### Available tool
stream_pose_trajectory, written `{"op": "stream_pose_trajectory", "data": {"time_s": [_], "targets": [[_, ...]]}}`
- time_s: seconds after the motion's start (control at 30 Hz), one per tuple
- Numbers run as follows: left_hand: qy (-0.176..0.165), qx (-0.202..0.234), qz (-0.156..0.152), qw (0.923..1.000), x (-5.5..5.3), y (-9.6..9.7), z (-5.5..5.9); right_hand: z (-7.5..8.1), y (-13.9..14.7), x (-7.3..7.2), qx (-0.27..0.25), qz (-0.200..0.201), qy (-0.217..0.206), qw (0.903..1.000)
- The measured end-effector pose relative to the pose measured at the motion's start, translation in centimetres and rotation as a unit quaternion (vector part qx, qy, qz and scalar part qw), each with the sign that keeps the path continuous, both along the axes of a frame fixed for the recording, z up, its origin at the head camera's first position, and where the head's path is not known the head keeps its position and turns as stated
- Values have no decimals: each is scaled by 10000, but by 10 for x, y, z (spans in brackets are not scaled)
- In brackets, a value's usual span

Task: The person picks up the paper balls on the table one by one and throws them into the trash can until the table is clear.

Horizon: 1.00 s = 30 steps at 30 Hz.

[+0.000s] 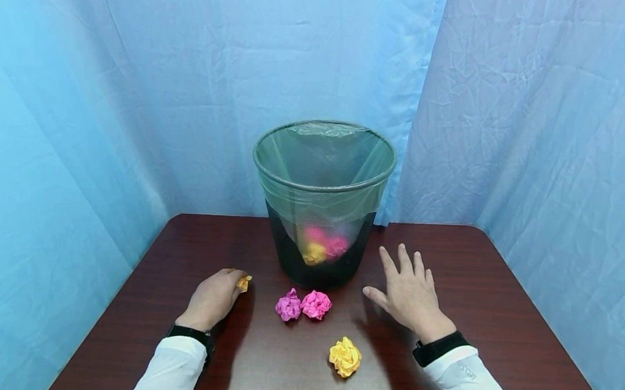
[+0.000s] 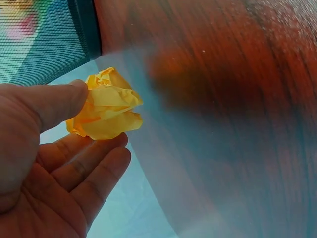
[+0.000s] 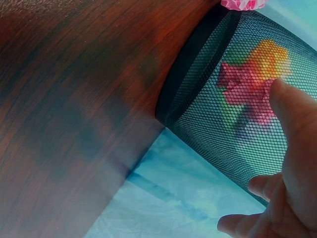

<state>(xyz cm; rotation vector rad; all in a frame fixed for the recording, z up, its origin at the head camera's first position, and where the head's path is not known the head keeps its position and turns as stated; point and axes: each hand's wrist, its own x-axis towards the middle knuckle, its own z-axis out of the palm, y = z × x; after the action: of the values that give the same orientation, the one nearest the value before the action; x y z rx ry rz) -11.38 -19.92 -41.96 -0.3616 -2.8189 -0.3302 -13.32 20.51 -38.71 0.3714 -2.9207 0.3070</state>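
Observation:
My left hand (image 1: 215,297) pinches a crumpled yellow paper ball (image 2: 106,106) between thumb and fingers, above the table left of the bin. My right hand (image 1: 410,295) hovers on the right side with its fingers spread and holds nothing. Between the hands stands a mesh wastebasket (image 1: 323,189) with a thin green liner; pink and yellow paper balls (image 3: 252,79) show through its mesh. In front of it lie a purple paper ball (image 1: 289,305) and a pink paper ball (image 1: 316,305), side by side. Nearer to me is another yellow paper ball (image 1: 345,357).
The dark wooden table (image 1: 495,319) has rounded far corners. Light blue cloth (image 1: 233,87) hangs behind it and along both sides. The wastebasket stands near the table's far edge.

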Motion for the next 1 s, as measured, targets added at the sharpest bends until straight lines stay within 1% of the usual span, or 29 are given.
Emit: {"op": "stream_pose_trajectory", "data": {"time_s": [0.23, 0.37, 0.5, 0.77, 1.0], "targets": [[314, 18, -6, 9995, 1, 1, 10, 0, 0, 0, -1, 5, 20, 10000], [540, 41, -105, 9985, 1, 0, 18, 0, 0, 0, 3, 11, 2, 10000], [731, 161, -187, 9970, 2, -2, 27, 0, -1, -1, 27, 8, 15, 10000], [944, 231, -258, 9949, 3, -1, 48, 0, -1, -1, 88, 10, 63, 9999], [1288, 364, -272, 9906, 4, 3, 65, 1, -1, 0, 106, 29, 102, 9999]]}}
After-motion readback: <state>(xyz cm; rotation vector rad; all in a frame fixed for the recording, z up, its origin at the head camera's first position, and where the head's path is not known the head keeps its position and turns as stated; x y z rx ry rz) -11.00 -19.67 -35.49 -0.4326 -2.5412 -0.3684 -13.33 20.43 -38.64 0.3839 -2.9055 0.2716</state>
